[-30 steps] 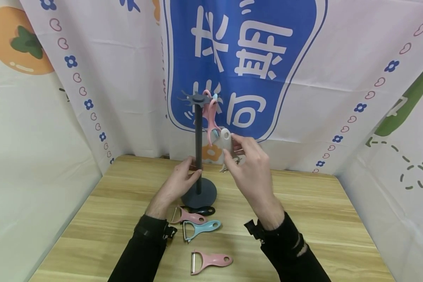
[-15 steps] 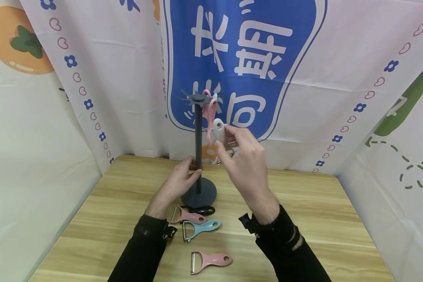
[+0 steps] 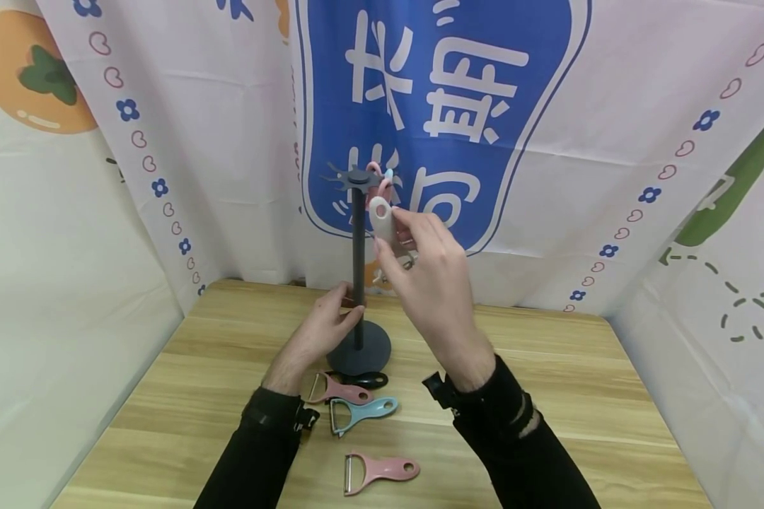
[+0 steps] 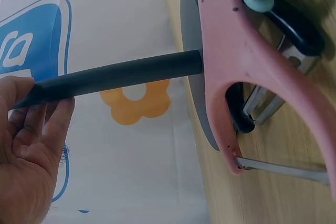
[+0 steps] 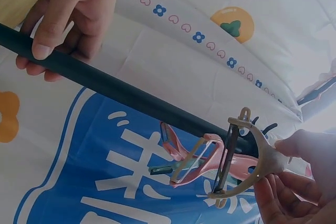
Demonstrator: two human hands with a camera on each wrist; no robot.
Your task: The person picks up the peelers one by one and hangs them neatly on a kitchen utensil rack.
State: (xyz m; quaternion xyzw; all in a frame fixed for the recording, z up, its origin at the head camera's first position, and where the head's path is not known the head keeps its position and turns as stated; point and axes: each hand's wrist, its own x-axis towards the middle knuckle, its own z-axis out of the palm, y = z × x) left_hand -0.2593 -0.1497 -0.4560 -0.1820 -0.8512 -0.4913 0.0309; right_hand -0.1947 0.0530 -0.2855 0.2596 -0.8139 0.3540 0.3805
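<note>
In the head view my left hand (image 3: 318, 326) holds the dark pole of a stand (image 3: 359, 247) low down, just above its round base. The left wrist view shows thumb and fingers about that pole (image 4: 131, 74). My right hand (image 3: 434, 283) pinches a whitish vegetable peeler (image 3: 380, 213), handle hole up and blade end down, just right of the pole below the hooked top. Pink peelers (image 5: 244, 163) and a light blue one (image 5: 163, 170) hang from the hooks behind it in the right wrist view.
Below the base on the wooden table (image 3: 547, 410) lie a black peeler (image 3: 372, 380), a pink peeler (image 3: 344, 391) and a light blue peeler (image 3: 372, 408). Another pink peeler (image 3: 388, 469) lies nearer the front. A printed cloth (image 3: 229, 141) hangs behind the table.
My right hand has carried the whitish peeler up and left, closer to the pole and hooks, so it now overlaps the hanging pink peeler. The left hand has stayed on the pole.
</note>
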